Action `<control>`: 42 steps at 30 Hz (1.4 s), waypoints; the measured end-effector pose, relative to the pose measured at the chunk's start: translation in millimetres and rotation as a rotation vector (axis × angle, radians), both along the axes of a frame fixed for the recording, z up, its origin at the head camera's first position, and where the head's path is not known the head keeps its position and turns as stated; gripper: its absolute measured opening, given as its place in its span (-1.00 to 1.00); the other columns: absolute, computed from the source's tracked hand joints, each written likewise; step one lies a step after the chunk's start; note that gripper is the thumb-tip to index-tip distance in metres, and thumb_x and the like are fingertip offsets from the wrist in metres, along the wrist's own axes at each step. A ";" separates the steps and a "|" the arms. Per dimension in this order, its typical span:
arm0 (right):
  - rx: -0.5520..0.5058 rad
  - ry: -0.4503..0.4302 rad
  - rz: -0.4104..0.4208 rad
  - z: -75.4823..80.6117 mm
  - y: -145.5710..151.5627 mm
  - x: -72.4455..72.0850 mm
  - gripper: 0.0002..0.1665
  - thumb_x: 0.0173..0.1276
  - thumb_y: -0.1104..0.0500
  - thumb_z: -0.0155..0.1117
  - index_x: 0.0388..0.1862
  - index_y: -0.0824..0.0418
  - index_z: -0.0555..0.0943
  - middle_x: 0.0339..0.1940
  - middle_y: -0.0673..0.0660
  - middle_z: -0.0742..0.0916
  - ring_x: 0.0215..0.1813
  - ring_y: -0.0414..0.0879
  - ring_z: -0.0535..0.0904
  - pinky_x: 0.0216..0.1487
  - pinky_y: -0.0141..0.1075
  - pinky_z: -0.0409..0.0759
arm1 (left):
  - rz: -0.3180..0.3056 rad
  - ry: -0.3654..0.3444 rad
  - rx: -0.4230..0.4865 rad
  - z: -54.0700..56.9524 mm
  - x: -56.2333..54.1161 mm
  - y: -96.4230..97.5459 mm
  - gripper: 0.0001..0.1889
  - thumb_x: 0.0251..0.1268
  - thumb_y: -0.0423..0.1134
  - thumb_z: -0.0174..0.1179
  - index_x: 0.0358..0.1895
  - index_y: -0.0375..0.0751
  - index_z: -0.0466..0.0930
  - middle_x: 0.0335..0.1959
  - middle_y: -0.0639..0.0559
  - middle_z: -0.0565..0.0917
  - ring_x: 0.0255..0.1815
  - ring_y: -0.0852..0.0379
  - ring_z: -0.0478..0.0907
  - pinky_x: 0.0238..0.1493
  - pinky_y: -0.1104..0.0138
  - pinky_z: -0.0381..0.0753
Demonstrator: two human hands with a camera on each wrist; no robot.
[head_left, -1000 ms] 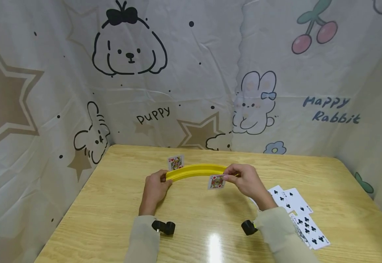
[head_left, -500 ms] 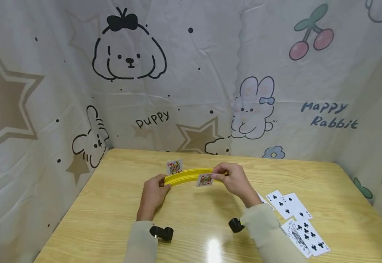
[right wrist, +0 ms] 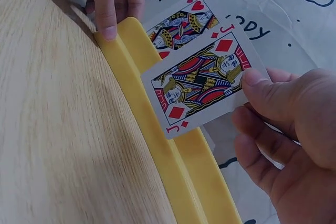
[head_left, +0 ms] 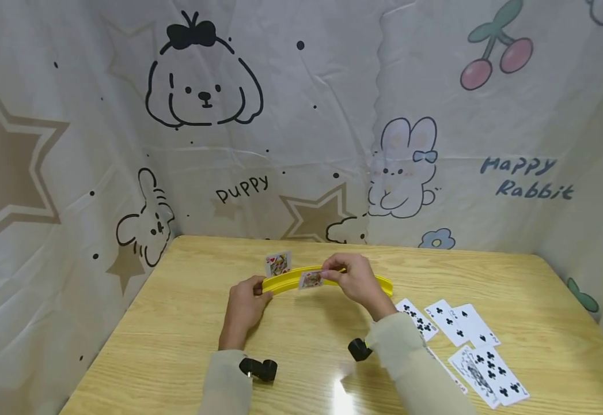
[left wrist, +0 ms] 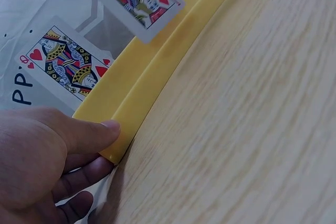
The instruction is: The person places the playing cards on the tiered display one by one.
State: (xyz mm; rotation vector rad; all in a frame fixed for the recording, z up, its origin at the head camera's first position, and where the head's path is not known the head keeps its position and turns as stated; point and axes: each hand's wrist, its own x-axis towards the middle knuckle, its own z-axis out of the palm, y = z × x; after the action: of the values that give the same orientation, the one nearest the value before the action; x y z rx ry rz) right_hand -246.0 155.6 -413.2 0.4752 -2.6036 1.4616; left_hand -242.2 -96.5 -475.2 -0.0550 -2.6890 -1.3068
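Observation:
A curved yellow card holder stands on the wooden table. Its left end is pinched by my left hand, thumb on the near face and fingers behind, as the left wrist view shows. Upright in the holder near that end is a queen of hearts. My right hand pinches a jack of diamonds by one edge, thumb on its face. In the right wrist view the jack overlaps the holder and part of the queen, its lower corner right at the holder's groove.
Several face-up cards lie on the table at the right, among them a seven of clubs and a two of spades. More cards lie partly under the right forearm. A printed cloth hangs behind the table.
My right hand has moved left along the holder with the jack of diamonds, uncovering the holder's right end. My left hand stays at the left end, and the queen has not moved.

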 end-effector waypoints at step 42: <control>0.047 -0.013 0.091 -0.9 -53.6 -19.1 -0.92 0.34 0.29 0.39 -0.36 0.15 0.74 -0.33 -0.03 0.73 -0.29 -0.11 0.59 -0.31 -0.27 0.59 | -0.021 0.001 0.023 0.2 -1.3 -3.9 -0.69 0.20 -0.43 0.41 0.03 -0.33 0.69 -0.18 -0.12 0.73 -0.14 0.03 0.66 -0.08 0.18 0.65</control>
State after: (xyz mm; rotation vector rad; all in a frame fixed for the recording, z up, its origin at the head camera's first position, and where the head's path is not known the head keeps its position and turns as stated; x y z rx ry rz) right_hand -265.0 101.9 -414.0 0.5986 -2.6642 1.4368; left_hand -243.5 -100.4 -474.9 -0.0816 -2.6790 -1.3430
